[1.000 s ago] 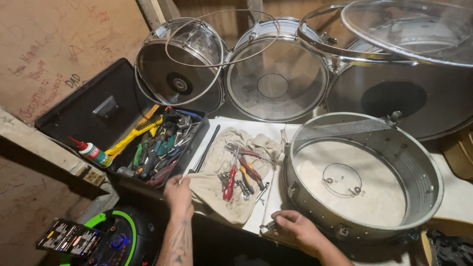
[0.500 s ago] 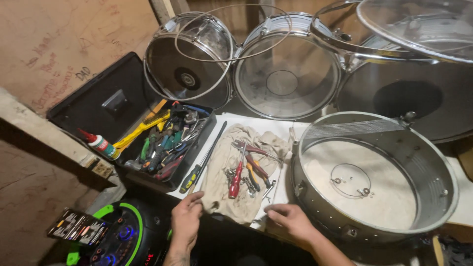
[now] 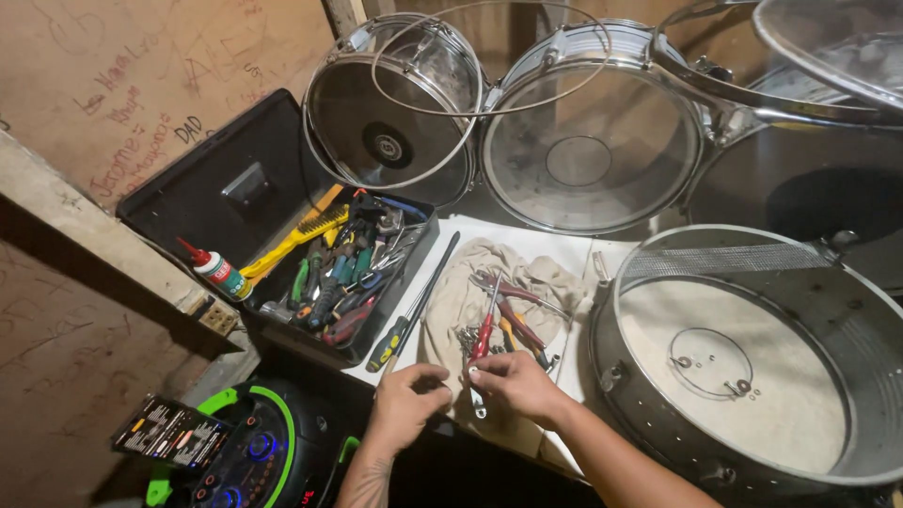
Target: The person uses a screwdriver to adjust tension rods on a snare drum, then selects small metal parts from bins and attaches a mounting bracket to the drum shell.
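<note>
A beige cloth point(image 3: 489, 282) carries red-handled pliers point(image 3: 483, 337). The black toolbox point(image 3: 282, 216) holds a yellow brush point(image 3: 296, 240) and green-handled tools point(image 3: 315, 282). The snare drum point(image 3: 752, 376) is silver; the speaker point(image 3: 245, 452) is black, ringed green.

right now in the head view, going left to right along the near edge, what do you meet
green and black speaker → left hand → small metal tool pinched by the right hand over the beige cloth → open metal drum shell
</note>
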